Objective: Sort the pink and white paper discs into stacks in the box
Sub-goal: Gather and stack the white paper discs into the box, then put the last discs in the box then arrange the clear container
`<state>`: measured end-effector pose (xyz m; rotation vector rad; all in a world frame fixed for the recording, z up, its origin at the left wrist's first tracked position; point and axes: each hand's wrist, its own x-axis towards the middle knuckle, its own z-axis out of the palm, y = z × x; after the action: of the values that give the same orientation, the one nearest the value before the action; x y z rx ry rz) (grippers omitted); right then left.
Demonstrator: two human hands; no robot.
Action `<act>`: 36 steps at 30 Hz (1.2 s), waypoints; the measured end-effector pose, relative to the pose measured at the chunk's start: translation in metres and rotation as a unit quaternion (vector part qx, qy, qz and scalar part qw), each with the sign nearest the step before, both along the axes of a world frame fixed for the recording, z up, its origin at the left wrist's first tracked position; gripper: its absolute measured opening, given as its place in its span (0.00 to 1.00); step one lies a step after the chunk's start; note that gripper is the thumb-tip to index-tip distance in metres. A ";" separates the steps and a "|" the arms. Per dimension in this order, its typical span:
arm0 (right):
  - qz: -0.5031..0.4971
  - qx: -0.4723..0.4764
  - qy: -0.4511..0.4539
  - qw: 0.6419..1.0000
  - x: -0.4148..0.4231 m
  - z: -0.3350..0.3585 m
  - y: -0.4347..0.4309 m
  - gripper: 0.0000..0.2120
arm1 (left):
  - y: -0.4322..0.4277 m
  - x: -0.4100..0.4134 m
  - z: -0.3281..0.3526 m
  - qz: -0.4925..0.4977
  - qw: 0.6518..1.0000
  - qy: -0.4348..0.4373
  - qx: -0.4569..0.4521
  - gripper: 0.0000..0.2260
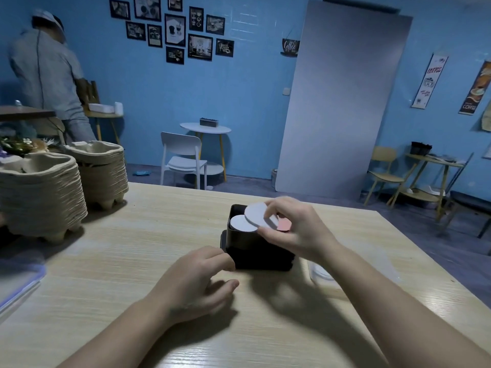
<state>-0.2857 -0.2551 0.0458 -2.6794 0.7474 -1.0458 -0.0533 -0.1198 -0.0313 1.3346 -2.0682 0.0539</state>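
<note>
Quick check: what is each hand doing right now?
Left hand: loosely curled, holding nothing, by the black box.
Right hand: closed on a white disc above the box.

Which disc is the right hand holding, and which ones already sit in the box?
The right hand pinches the tilted white disc above the black box. A second white disc lies flat inside on the left; a pink disc shows beneath the fingers.
</note>
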 end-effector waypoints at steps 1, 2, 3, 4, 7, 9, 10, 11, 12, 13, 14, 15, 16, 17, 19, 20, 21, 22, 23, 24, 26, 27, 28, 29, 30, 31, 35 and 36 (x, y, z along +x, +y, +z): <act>-0.015 0.016 0.008 1.000 0.008 0.004 -0.007 0.13 | 0.000 0.001 -0.003 0.000 1.000 0.019 0.007 0.09; -0.030 0.036 0.019 0.999 0.014 0.006 -0.015 0.14 | 0.000 0.002 -0.004 -0.002 0.999 0.042 0.013 0.09; -0.042 0.057 0.031 0.997 0.020 0.007 -0.023 0.14 | 0.000 0.003 -0.005 -0.006 0.998 0.065 0.021 0.09; -0.050 0.075 0.046 0.995 0.025 0.007 -0.029 0.14 | 0.000 0.004 -0.006 -0.009 0.996 0.088 0.028 0.09; -0.068 0.105 0.090 0.988 0.038 0.001 -0.044 0.14 | -0.002 0.007 -0.008 -0.014 0.992 0.117 0.044 0.09; -0.075 0.104 0.116 0.985 0.045 -0.003 -0.048 0.12 | -0.003 0.007 -0.009 -0.018 0.992 0.117 0.045 0.08; -0.077 0.098 0.131 0.984 0.047 -0.004 -0.049 0.12 | -0.004 0.007 -0.010 -0.022 0.991 0.120 0.046 0.08; -0.078 0.091 0.144 0.982 0.049 -0.005 -0.050 0.12 | -0.004 0.005 -0.010 -0.027 0.991 0.122 0.047 0.08; -0.079 0.085 0.154 0.981 0.050 -0.005 -0.050 0.12 | -0.004 0.004 -0.010 -0.031 0.991 0.119 0.047 0.07; -0.078 0.080 0.162 0.980 0.051 -0.004 -0.051 0.13 | -0.005 0.003 -0.010 -0.034 0.992 0.115 0.046 0.07; -0.077 0.077 0.168 0.980 0.051 -0.004 -0.052 0.13 | -0.005 0.002 -0.010 -0.037 0.992 0.112 0.045 0.07; -0.075 0.077 0.172 0.979 0.050 -0.004 -0.052 0.13 | -0.005 0.001 -0.010 -0.038 0.992 0.112 0.045 0.07; -0.073 0.078 0.174 0.979 0.050 -0.004 -0.052 0.13 | -0.004 0.001 -0.010 -0.039 0.992 0.115 0.047 0.07; -0.071 0.078 0.176 0.979 0.050 -0.003 -0.052 0.13 | -0.004 0.001 -0.010 -0.039 0.991 0.116 0.049 0.07; -0.068 0.075 0.180 0.978 0.049 -0.003 -0.052 0.13 | -0.004 0.001 -0.011 -0.038 0.991 0.115 0.050 0.07; -0.068 0.076 0.182 0.978 0.050 -0.003 -0.051 0.13 | -0.004 0.002 -0.011 -0.037 0.992 0.114 0.050 0.07; -0.068 0.078 0.182 0.978 0.050 -0.003 -0.051 0.13 | -0.004 0.001 -0.011 -0.037 0.991 0.115 0.052 0.07; -0.069 0.082 0.181 0.978 0.051 -0.002 -0.050 0.14 | -0.004 0.001 -0.012 -0.038 0.991 0.116 0.053 0.07; -0.072 0.088 0.182 0.977 0.051 -0.001 -0.050 0.14 | -0.004 0.001 -0.012 -0.040 0.991 0.116 0.055 0.07; -0.075 0.091 0.186 0.975 0.052 -0.001 -0.049 0.14 | -0.004 0.000 -0.012 -0.039 0.991 0.114 0.055 0.07; -0.080 0.094 0.195 0.973 0.054 0.000 -0.047 0.14 | -0.004 0.000 -0.012 -0.036 0.993 0.103 0.052 0.07; -0.082 0.095 0.197 0.972 0.054 0.002 -0.046 0.13 | -0.004 0.000 -0.013 -0.034 0.993 0.100 0.051 0.07; -0.084 0.095 0.199 0.972 0.054 0.003 -0.046 0.13 | -0.004 0.000 -0.013 -0.033 0.993 0.099 0.052 0.08; -0.084 0.095 0.201 0.971 0.054 0.004 -0.045 0.14 | -0.004 0.000 -0.013 -0.032 0.993 0.096 0.052 0.08; -0.084 0.097 0.202 0.971 0.052 0.004 -0.045 0.14 | -0.003 0.000 -0.013 -0.030 0.994 0.094 0.051 0.08; -0.083 0.099 0.200 0.971 0.051 0.004 -0.044 0.14 | -0.003 0.001 -0.013 -0.027 0.994 0.091 0.049 0.08; -0.088 0.105 0.155 0.978 0.044 0.002 -0.041 0.15 | -0.002 0.000 -0.011 -0.021 0.996 0.078 0.045 0.08; -0.091 0.105 0.142 0.980 0.042 0.003 -0.040 0.14 | -0.002 -0.001 -0.011 -0.019 0.996 0.072 0.045 0.08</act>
<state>-0.2436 -0.2955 0.0489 -2.6414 1.1066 -0.5801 -0.0539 -0.1214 -0.0419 1.3126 -1.9928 -0.1502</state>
